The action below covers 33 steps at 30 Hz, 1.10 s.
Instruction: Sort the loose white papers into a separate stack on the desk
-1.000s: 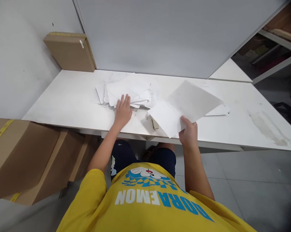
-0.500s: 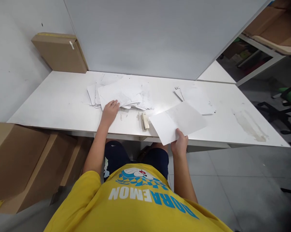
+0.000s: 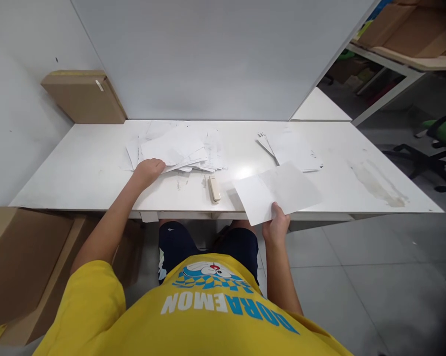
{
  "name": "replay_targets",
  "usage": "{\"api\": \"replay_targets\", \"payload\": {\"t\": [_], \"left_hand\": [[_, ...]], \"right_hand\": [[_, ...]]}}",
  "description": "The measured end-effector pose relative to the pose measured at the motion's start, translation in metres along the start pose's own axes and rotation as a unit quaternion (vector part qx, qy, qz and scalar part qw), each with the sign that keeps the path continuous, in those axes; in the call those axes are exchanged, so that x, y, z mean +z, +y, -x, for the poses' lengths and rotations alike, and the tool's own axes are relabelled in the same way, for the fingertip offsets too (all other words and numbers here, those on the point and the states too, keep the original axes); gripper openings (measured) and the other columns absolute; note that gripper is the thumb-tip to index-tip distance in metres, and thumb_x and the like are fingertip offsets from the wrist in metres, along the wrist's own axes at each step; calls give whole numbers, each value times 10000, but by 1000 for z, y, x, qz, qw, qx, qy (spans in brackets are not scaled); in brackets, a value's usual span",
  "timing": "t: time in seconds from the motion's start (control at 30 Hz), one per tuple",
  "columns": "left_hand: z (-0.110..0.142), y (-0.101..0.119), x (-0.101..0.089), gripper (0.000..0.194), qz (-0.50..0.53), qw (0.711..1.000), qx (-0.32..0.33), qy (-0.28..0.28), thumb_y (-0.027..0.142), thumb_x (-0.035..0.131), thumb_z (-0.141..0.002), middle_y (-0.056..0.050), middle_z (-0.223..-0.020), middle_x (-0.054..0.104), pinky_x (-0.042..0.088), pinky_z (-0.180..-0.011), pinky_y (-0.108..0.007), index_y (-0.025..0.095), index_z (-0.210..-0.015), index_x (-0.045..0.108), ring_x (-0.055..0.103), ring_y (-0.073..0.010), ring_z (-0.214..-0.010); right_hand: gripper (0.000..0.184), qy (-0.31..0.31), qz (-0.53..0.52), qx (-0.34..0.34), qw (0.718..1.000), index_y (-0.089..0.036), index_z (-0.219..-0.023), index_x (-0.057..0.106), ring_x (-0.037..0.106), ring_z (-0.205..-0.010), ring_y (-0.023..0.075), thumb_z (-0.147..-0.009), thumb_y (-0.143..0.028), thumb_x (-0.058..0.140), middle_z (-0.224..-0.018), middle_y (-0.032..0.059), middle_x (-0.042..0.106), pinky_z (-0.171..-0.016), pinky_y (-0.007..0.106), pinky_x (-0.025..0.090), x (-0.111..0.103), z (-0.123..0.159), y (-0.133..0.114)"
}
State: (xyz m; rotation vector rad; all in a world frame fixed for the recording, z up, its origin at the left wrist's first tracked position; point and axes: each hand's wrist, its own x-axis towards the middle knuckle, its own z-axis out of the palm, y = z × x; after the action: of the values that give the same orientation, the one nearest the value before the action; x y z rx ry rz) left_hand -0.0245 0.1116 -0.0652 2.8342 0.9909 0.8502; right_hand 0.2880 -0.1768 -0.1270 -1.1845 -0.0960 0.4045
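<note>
My right hand (image 3: 277, 225) grips white paper (image 3: 282, 190) by its near edge, thumb on top, and holds it over the front edge of the desk. My left hand (image 3: 149, 170) is closed at the left front corner of a sheet of paper (image 3: 167, 151) on top of a loose pile; its fingertips are partly hidden. The pile's sheets (image 3: 216, 153) lie unevenly, some with printed marks. Between my hands a cream stapler (image 3: 214, 189) rests on the desk, touched by neither hand.
On the white desk (image 3: 78, 173), a second group of papers (image 3: 293, 148) lies at the right, beyond the held paper. A cardboard box (image 3: 84, 101) stands in the back left corner against the partition (image 3: 200, 64). Open cartons (image 3: 26, 262) sit below at the left.
My left hand has moved left along the pile's front, its fingers now curled at the sheet's corner. My right hand still holds its paper in nearly the same place. The view has shifted slightly.
</note>
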Motion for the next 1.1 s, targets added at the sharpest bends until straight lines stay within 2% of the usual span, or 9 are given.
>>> {"api": "replay_targets", "payload": {"t": [0.13, 0.3, 0.4, 0.57, 0.67, 0.8, 0.9, 0.97, 1.1], "left_hand": [[-3, 10, 3, 218, 10, 999, -22, -26, 371, 499, -917, -103, -847, 676, 497, -808, -434, 234, -758, 559, 623, -265, -877], [-3, 55, -2, 99, 78, 972, -168, 147, 308, 515, -908, -54, -883, 680, 533, -815, -409, 230, -852, 540, 636, -223, -885], [16, 111, -2, 78, 97, 962, -65, 248, 279, 490, -951, -66, -937, 696, 540, -879, -417, 230, -910, 534, 667, -205, -967], [50, 197, 13, 122, 133, 950, 269, 92, 125, 546, -903, -54, -1096, 737, 512, -1008, -393, 228, -935, 601, 635, -183, -1188], [57, 213, 20, 156, 130, 947, 290, 52, 96, 556, -892, -57, -1164, 729, 429, -1113, -382, 205, -969, 636, 595, -181, -1253], [66, 212, 24, 205, 138, 946, 292, 33, 302, 604, -926, -45, -1269, 685, 268, -1221, -376, 234, -1116, 641, 504, -191, -1355], [74, 223, 34, 544, 255, 937, 130, 201, 584, 628, -860, -56, -1394, 593, 203, -1240, -427, 305, -1319, 537, 388, -241, -1440], [75, 237, 41, 653, 411, 859, -76, 295, 615, 626, -849, -73, -1476, 506, 252, -1220, -444, 332, -1408, 441, 386, -251, -1440], [70, 247, 46, 634, 658, 661, -320, 166, 584, 729, -775, -111, -1271, 665, 485, -1050, -411, 239, -1287, 582, 630, -259, -1191]], "right_hand": [[440, -6, -17, 22, 1000, -159, -1118, 628, 638, -1142, 232, -712, -307, 709, -1148, 74, 689, -1072, 427, 483, 6, 1, -2], [485, -23, -6, 62, 998, -180, -1175, 617, 631, -1157, 246, -728, -346, 709, -1191, 79, 683, -1049, 467, 491, 12, 11, -5], [557, -86, -5, 118, 989, -192, -1217, 611, 626, -1174, 260, -711, -373, 756, -1208, 90, 684, -1044, 470, 491, 20, 31, -5], [646, -243, -75, 190, 948, -222, -1187, 654, 601, -1224, 263, -748, -695, 636, -1281, 91, 660, -1106, 477, 430, 38, 70, -5], [781, -286, -106, 194, 932, -237, -1225, 650, 568, -1268, 278, -702, -811, 577, -1317, 95, 642, -1117, 494, 414, 39, 81, -5], [695, -238, -90, 161, 954, -255, -1348, 575, 537, -1307, 264, -717, -464, 779, -1342, 72, 630, -1156, 481, 364, 37, 81, -9], [648, -189, -116, 124, 967, -294, -1377, 548, 530, -1316, 237, -765, -358, 749, -1338, 40, 636, -1165, 468, 356, 37, 79, -15], [606, -191, -134, 114, 966, -311, -1361, 562, 535, -1310, 235, -782, -358, 732, -1321, 33, 647, -1146, 468, 385, 37, 80, -17], [530, -237, -109, 127, 957, -299, -1265, 636, 571, -1263, 252, -755, -402, 740, -1245, 47, 687, -1094, 484, 435, 37, 86, -14]]}}
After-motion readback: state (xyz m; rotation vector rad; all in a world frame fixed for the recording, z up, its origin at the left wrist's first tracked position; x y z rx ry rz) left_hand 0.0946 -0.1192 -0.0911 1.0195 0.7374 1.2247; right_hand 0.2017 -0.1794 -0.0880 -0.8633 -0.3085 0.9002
